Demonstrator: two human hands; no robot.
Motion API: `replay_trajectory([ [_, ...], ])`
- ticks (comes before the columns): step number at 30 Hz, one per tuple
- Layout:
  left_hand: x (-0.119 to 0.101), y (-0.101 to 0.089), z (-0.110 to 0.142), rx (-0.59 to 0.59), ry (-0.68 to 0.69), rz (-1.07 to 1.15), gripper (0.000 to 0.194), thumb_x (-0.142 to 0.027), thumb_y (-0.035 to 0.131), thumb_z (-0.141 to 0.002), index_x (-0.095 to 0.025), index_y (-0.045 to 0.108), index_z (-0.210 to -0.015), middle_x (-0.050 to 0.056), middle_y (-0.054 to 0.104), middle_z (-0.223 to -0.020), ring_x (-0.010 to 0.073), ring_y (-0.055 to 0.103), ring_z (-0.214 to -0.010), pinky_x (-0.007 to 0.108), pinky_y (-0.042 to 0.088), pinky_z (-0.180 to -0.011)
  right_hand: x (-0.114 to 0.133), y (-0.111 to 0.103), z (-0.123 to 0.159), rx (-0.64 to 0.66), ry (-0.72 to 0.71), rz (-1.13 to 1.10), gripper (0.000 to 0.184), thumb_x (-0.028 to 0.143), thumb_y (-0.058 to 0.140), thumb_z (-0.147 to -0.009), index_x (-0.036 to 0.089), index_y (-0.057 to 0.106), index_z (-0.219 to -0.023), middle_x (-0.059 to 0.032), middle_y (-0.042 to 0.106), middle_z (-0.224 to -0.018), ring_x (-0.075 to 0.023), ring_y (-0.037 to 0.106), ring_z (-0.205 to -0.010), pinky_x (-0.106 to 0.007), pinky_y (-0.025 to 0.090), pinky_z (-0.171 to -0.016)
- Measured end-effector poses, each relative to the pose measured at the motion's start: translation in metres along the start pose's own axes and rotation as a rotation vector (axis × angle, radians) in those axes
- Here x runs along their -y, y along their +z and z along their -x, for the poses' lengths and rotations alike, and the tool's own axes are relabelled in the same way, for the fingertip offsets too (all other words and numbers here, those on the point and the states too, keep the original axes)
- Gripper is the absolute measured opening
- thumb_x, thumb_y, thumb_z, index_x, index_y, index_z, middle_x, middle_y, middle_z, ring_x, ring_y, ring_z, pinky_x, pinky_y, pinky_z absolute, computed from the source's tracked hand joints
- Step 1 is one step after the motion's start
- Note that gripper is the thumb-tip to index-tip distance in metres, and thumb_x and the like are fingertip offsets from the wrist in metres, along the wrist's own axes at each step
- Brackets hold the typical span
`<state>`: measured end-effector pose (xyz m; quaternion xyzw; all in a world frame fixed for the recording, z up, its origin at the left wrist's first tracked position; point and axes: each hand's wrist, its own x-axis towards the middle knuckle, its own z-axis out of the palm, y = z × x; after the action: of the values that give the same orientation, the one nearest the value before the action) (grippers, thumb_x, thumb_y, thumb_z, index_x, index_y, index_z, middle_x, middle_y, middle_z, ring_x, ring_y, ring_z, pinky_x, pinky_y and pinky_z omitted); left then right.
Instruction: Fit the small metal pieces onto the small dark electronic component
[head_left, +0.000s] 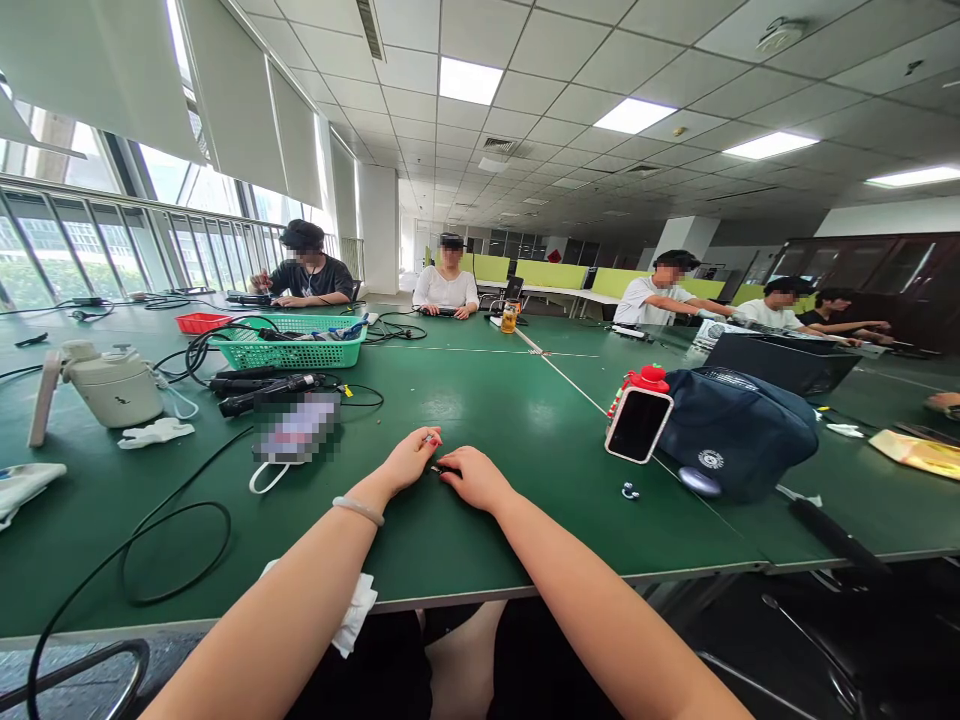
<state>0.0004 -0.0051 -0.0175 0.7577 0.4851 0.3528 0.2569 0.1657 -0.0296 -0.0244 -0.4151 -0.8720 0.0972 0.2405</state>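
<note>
My left hand (pixel 409 460) is over the green table (pixel 480 400), its thumb and fingers closed in a pinch. A tiny shiny thing seems to show at its fingertips, too small to name. Close beside it, my right hand (pixel 477 476) rests low at the tabletop, fingers bent around a small dark piece (pixel 444 470) whose kind I cannot make out. The fingertips of both hands are a short gap apart. A pale bangle (pixel 360 511) circles my left wrist. Under my left forearm, a white tissue (pixel 356 612) hangs at the table's edge.
Left are a blurred phone (pixel 296 430), black cables (pixel 225 520), a green basket (pixel 292 350) and a cream bottle (pixel 112 385). To the right stand a propped phone (pixel 639 425), a navy bag (pixel 739 430) and a small dark-and-white trinket (pixel 630 491). Several people sit around the table.
</note>
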Motion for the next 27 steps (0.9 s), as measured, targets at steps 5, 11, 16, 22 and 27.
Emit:
replay_trajectory([
  [5, 0.001, -0.011, -0.004, -0.082, -0.054, -0.247, 0.017, -0.022, 0.039, -0.084, -0.018, 0.055, -0.087, 0.009, 0.054, -0.121, 0.0210, 0.043, -0.118, 0.035, 0.031, -0.101, 0.007, -0.003, 0.001, -0.024, 0.016, -0.004, 0.018, 0.020, 0.053, -0.081, 0.021, 0.068, -0.093, -0.0035, 0.066, -0.094, -0.0167, 0.053, -0.094, -0.029, 0.039, -0.086],
  [11, 0.027, -0.031, -0.022, -0.133, -0.222, -0.493, 0.022, -0.020, 0.035, -0.086, -0.010, 0.053, -0.095, 0.022, 0.043, -0.129, 0.0329, 0.026, -0.129, 0.050, 0.022, -0.101, 0.010, -0.005, 0.000, -0.048, 0.024, -0.008, 0.014, 0.020, 0.055, -0.081, 0.019, 0.067, -0.088, -0.0035, 0.065, -0.089, -0.0158, 0.051, -0.089, -0.027, 0.040, -0.082],
  [16, 0.042, -0.043, -0.036, -0.056, -0.259, -0.571, 0.023, -0.018, 0.032, -0.086, -0.009, 0.052, -0.095, 0.024, 0.041, -0.130, 0.0337, 0.026, -0.130, 0.049, 0.025, -0.100, 0.009, -0.004, 0.000, -0.052, 0.037, -0.025, 0.013, 0.020, 0.056, -0.081, 0.020, 0.067, -0.088, -0.0032, 0.065, -0.089, -0.0154, 0.050, -0.089, -0.026, 0.040, -0.082],
  [22, 0.031, -0.037, -0.031, 0.045, -0.212, -0.552, 0.023, -0.022, 0.032, -0.087, -0.014, 0.052, -0.092, 0.019, 0.056, -0.112, 0.0274, 0.048, -0.113, 0.040, 0.034, -0.093, 0.008, -0.003, -0.001, -0.063, 0.056, -0.047, 0.012, 0.020, 0.057, -0.079, 0.020, 0.067, -0.086, -0.0032, 0.064, -0.087, -0.0155, 0.051, -0.088, -0.026, 0.040, -0.082],
  [27, 0.000, -0.010, -0.011, 0.132, -0.120, -0.428, 0.021, -0.028, 0.036, -0.086, -0.017, 0.053, -0.092, 0.014, 0.063, -0.100, 0.0248, 0.060, -0.094, 0.034, 0.042, -0.080, 0.005, -0.001, -0.002, -0.068, 0.099, -0.057, 0.009, 0.017, 0.058, -0.076, 0.020, 0.066, -0.079, -0.0029, 0.062, -0.081, -0.0153, 0.054, -0.083, -0.026, 0.041, -0.078],
])
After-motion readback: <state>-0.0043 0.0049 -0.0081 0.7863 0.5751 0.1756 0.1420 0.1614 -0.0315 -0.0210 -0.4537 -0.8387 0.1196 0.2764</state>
